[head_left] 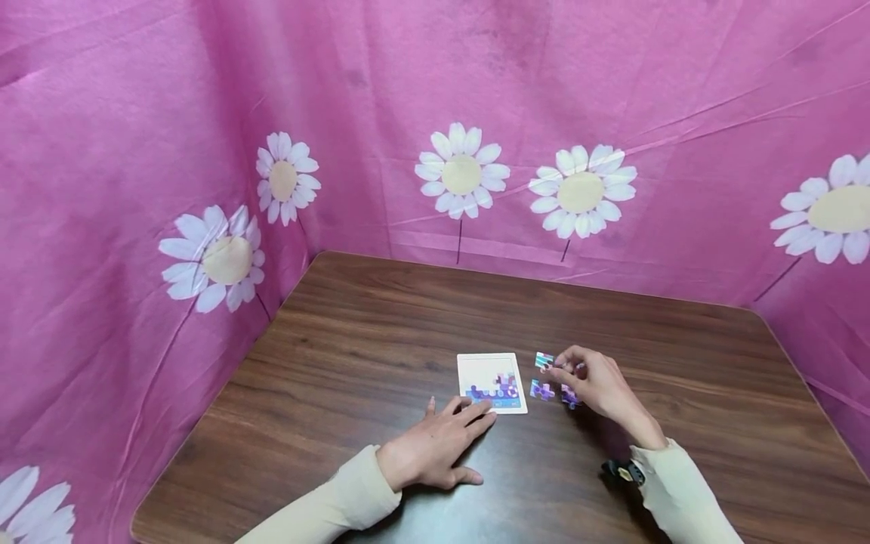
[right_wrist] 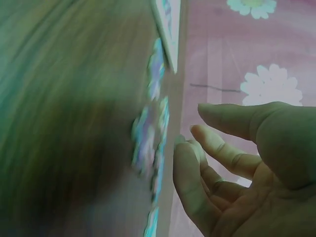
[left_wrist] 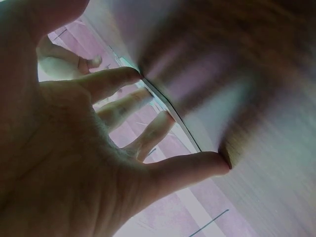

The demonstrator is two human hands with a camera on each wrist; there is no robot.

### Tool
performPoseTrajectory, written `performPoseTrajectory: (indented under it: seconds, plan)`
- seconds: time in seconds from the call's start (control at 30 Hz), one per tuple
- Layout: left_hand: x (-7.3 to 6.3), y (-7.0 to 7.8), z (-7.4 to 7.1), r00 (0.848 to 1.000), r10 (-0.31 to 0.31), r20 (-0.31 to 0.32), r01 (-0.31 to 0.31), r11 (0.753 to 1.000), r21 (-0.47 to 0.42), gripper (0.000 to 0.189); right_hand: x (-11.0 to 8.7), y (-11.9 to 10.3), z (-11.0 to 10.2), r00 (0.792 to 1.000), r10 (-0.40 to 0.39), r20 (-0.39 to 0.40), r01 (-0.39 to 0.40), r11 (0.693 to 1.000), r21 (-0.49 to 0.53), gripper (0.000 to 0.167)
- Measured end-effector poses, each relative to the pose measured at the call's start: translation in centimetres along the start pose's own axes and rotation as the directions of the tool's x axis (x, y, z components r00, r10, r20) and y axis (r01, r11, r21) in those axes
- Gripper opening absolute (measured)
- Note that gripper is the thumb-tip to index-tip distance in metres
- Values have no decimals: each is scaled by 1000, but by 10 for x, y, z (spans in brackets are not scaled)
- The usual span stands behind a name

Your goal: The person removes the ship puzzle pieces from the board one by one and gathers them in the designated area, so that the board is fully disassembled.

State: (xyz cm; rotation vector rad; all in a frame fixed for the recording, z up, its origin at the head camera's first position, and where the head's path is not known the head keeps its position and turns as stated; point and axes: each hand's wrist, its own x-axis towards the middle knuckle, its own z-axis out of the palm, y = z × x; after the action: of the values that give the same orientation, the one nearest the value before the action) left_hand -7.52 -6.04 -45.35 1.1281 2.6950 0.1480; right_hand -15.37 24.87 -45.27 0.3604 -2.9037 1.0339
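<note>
A white-framed jigsaw puzzle board [head_left: 476, 369] lies on the table, its lower part filled with purple and blue pieces. My left hand [head_left: 438, 447] rests with spread fingers at the board's near edge; the left wrist view shows its fingertips along that edge. Right of the board lie several loose jigsaw pieces, among them a pale striped piece [head_left: 543, 361], a purple piece [head_left: 541, 390] and a darker purple piece [head_left: 569, 397]. Over these hovers my right hand [head_left: 603, 384], fingers loosely bent. In the right wrist view, thumb and forefinger stand apart with nothing between them.
The brown wooden table [head_left: 381, 317] has rounded corners. A pink curtain [head_left: 381, 98] printed with white daisies hangs behind it and along both sides. On the right wrist sits a dark strapped device [head_left: 624, 472].
</note>
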Motion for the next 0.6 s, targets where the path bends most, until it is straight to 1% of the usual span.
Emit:
performPoseTrajectory:
  seconds: [0.07,0.2,0.33,0.6]
  plan:
    - [0,0,0,1000,0,1,0,1000,-3,87,4,-6,4,1000,-20,5,20,1000,10,13]
    - [1,-1,0,1000,3,2,-3,1000,-18,86,12,-16,13,998,-43,50,41,998,43,12]
    - [2,-1,0,1000,-1,5,1,1000,-19,86,19,-24,22,994,-71,85,68,997,42,12]
    - [1,1,1,1000,-1,-6,1,1000,8,85,25,-34,37,980,-143,136,134,988,71,12]
